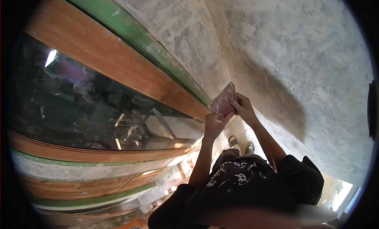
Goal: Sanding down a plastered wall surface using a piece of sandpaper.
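A worn, reddish-brown sheet, dusted with white and looking like sandpaper, is held up before me in both hands. My left hand pinches its lower edge, thumb pointing to the right. With thumb and fingers, my right hand grips its right edge. Behind the sheet, two grey, patchy plastered walls meet in a corner; the right wall carries a dark shadow. To the left, green-painted trim ends close to the sheet.
A wooden frame surrounds a dark, smeared glass pane with reflections on my left. My shod feet stand below, close to the right wall. More wood and green trim lies at lower left.
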Action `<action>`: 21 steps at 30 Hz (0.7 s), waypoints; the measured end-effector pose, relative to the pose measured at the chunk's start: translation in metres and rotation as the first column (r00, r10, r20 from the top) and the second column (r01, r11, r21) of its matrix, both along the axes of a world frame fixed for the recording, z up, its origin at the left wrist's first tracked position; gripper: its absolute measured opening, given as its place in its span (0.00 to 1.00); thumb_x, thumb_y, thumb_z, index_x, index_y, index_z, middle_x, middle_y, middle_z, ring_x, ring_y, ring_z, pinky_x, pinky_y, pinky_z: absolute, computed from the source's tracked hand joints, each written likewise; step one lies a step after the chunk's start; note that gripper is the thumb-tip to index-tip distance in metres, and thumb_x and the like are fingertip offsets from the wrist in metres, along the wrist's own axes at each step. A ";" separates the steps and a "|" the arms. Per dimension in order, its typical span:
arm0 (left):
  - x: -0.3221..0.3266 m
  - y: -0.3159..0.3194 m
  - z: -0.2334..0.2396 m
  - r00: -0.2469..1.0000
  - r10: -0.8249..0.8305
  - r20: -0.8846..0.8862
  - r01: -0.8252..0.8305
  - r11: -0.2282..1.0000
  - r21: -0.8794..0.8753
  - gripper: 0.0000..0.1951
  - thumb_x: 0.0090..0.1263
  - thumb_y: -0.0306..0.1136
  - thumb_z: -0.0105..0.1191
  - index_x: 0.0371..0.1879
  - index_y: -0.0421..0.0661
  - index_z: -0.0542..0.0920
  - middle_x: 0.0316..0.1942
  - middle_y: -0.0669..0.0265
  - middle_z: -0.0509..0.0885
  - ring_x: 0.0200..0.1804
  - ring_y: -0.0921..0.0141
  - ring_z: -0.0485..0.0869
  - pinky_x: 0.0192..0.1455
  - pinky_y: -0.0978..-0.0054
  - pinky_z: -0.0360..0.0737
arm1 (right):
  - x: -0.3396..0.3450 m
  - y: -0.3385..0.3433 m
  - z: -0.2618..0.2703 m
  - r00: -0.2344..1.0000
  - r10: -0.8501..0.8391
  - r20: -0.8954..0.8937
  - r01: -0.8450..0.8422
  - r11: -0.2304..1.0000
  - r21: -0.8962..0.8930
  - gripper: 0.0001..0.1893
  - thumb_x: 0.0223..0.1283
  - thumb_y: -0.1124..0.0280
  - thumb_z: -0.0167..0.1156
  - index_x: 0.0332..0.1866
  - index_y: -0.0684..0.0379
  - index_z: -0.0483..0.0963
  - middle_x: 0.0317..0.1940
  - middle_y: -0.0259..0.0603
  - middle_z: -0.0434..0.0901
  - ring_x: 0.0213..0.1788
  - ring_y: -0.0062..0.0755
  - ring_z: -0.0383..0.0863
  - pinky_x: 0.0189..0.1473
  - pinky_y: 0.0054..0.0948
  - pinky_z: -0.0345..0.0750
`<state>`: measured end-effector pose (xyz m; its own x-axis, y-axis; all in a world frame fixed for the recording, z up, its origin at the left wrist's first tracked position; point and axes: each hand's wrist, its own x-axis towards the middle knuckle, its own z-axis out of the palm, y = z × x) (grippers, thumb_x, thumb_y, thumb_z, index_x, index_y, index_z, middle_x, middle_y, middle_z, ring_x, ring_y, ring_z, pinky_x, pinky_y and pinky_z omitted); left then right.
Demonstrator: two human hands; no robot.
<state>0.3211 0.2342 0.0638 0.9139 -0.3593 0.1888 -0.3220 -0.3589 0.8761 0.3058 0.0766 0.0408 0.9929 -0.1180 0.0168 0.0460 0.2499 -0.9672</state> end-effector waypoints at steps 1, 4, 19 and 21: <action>0.011 0.002 0.010 0.993 -0.053 0.108 0.043 0.995 0.091 0.17 0.61 0.40 0.63 0.23 0.35 0.84 0.18 0.58 0.83 0.20 0.69 0.83 0.27 0.74 0.77 | 0.010 0.000 0.015 0.999 -0.030 0.033 0.028 0.999 0.046 0.11 0.66 0.64 0.57 0.35 0.61 0.72 0.20 0.30 0.73 0.20 0.14 0.70 0.20 0.17 0.66; 0.027 -0.001 0.037 0.991 -0.018 0.130 0.011 0.999 0.051 0.15 0.60 0.38 0.64 0.23 0.36 0.84 0.19 0.58 0.84 0.21 0.69 0.83 0.28 0.74 0.77 | 0.028 -0.001 0.042 0.994 -0.022 0.105 0.020 1.000 0.014 0.10 0.66 0.65 0.57 0.37 0.63 0.72 0.21 0.31 0.74 0.20 0.14 0.70 0.20 0.17 0.66; 0.068 -0.001 0.084 0.979 -0.176 -0.105 0.178 0.984 0.012 0.21 0.74 0.39 0.45 0.25 0.32 0.77 0.19 0.58 0.81 0.18 0.70 0.81 0.20 0.74 0.77 | 0.083 0.001 0.062 0.977 -0.104 0.184 0.101 0.995 0.027 0.11 0.65 0.65 0.58 0.36 0.64 0.76 0.18 0.29 0.74 0.16 0.12 0.68 0.15 0.16 0.63; 0.070 -0.002 0.083 0.941 -0.220 -0.257 0.211 0.976 -0.062 0.21 0.75 0.40 0.44 0.26 0.32 0.76 0.18 0.59 0.80 0.18 0.71 0.81 0.19 0.76 0.77 | 0.088 0.001 0.060 0.973 -0.152 0.175 0.142 0.987 0.069 0.11 0.65 0.65 0.58 0.36 0.64 0.76 0.17 0.29 0.74 0.15 0.12 0.67 0.15 0.16 0.62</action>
<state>0.3911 0.2321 0.1465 0.8343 -0.5504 -0.0302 -0.1472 -0.2752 0.9500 0.3941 0.0779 0.1010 0.9460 -0.2680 0.1822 0.2577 0.2811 -0.9244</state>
